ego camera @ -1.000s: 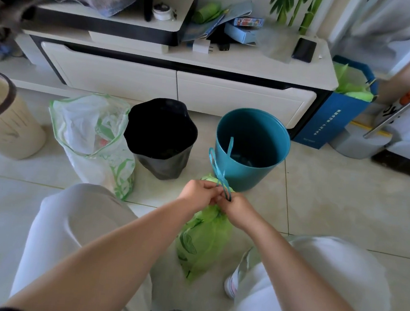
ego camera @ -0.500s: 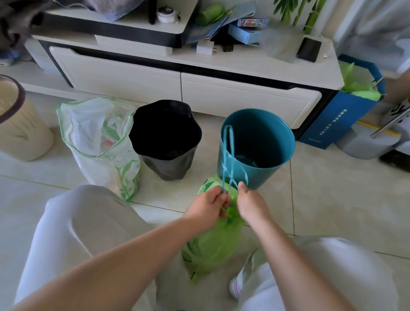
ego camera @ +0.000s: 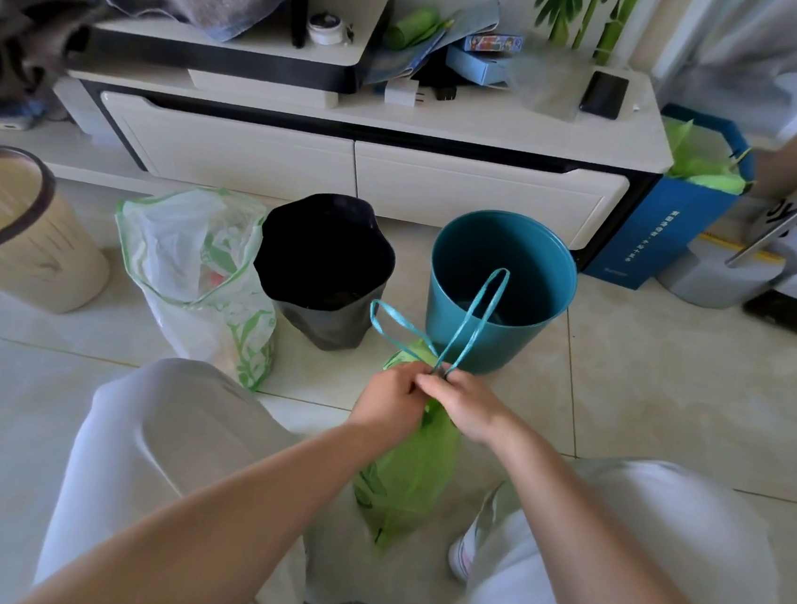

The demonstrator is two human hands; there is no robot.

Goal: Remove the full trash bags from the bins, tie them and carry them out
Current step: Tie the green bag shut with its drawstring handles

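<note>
Green bag [ego camera: 410, 475] on the floor [ego camera: 673, 380] between the knees, just in front of the teal bin [ego camera: 501, 288], its neck closed by a drawstring [ego camera: 476, 319] pinched at the crossing by both hands, left hand [ego camera: 391, 399] and right hand [ego camera: 467, 405] touching, fingers curled. One loop raised across the teal bin's mouth, the other out left toward the black bin [ego camera: 324, 264]. Further left a clear bag [ego camera: 202, 276] open beside the black bin, then a beige bin [ego camera: 10, 231] apart; behind all, a white cabinet [ego camera: 351, 174] with a phone [ego camera: 603, 94] on top.
</note>
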